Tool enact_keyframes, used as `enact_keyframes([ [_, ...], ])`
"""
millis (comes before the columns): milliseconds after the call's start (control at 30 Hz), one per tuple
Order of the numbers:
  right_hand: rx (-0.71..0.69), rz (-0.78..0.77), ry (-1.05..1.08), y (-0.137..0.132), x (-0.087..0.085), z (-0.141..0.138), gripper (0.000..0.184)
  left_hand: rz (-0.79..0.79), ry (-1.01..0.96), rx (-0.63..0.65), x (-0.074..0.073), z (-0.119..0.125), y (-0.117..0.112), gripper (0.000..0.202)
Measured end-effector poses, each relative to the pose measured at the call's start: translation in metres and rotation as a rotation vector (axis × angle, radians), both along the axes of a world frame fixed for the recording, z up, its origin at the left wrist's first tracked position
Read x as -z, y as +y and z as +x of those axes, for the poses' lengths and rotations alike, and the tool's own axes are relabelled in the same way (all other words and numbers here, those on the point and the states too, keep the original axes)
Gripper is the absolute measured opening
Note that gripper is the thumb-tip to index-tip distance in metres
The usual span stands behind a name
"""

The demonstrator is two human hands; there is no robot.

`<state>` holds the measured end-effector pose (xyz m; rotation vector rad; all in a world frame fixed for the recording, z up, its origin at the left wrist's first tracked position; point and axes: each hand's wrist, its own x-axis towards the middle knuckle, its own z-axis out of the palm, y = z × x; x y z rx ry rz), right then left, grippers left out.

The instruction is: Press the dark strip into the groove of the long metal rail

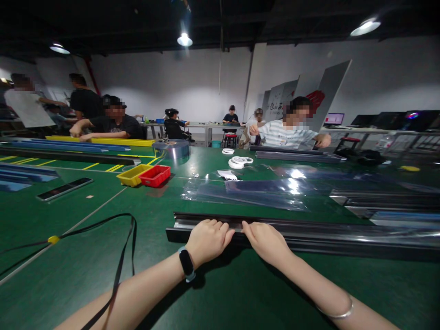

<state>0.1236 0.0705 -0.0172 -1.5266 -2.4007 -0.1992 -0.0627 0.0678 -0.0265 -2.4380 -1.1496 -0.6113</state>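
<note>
Black profile [319, 237] lies along the desk [151, 240], left hand [208, 240] and right hand [267, 241] each curled in a closed grip near its left end, apparently a pressing step calling next for even pressure.

Seemingly passable gap between strap [120, 269] and channel [316, 240]

Left hand [210, 239]: palm down, fingers curled, thumb jutting inward
Right hand [266, 240]: fingers bent, near the left, apart
Left forearm [151, 284]: from lower left
Right forearm [312, 284]: from lower right
</note>
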Motion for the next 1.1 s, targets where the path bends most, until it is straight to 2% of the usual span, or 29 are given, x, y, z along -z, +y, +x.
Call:
enact_keyframes([
  [100, -0.020, 0.016, -0.089, 0.000, 0.000, -0.001, 0.041, 0.006, -0.004, 0.004, -0.001, 0.000, 0.000, 0.030],
  [233, 0.072, -0.023, 0.048, -0.002, -0.002, -0.001, 0.049, 0.006, -0.004, 0.003, -0.001, 0.000, 0.000, 0.030],
  [467, -0.110, 0.030, -0.170, 0.000, 0.002, 0.003, 0.037, -0.005, 0.021, -0.003, 0.000, 0.000, 0.001, 0.031],
  [633, 0.008, -0.042, 0.026, -0.004, -0.005, 0.000, 0.048, 0.005, 0.017, -0.009, 0.000, 0.001, 0.001, 0.031],
  [800, -0.052, -0.142, 0.020, -0.003, -0.011, 0.001, 0.046, 0.007, 0.015, -0.009, -0.001, 0.000, 0.001, 0.031],
  [1100, -0.065, -0.096, 0.071, -0.003, -0.010, 0.001, 0.045, 0.023, -0.013, 0.005, -0.001, 0.001, 0.000, 0.032],
])
